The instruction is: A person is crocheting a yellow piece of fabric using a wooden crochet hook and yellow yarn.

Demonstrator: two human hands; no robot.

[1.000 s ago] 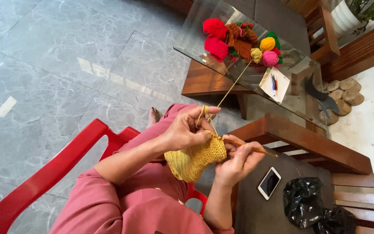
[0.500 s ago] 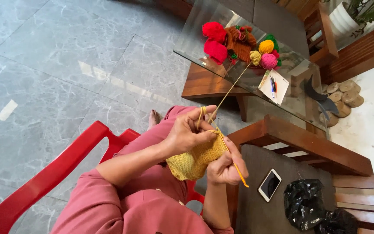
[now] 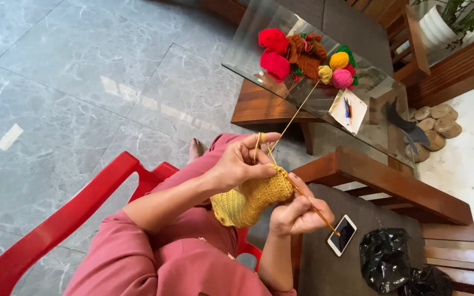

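We cannot see the hook's tip, buried in the yellow crochet piece [image 3: 250, 198] over our lap, which our left hand [image 3: 238, 163] pinches with yarn [image 3: 293, 116] looped over a raised finger, while our right hand [image 3: 297, 211] clasps the crochet hook [image 3: 318, 211]

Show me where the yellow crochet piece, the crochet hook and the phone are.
yellow crochet piece [image 3: 248, 200], head view, middle of the fabric.
crochet hook [image 3: 325, 219], head view, shaft below the fingers.
phone [image 3: 342, 235], head view, dark screen.
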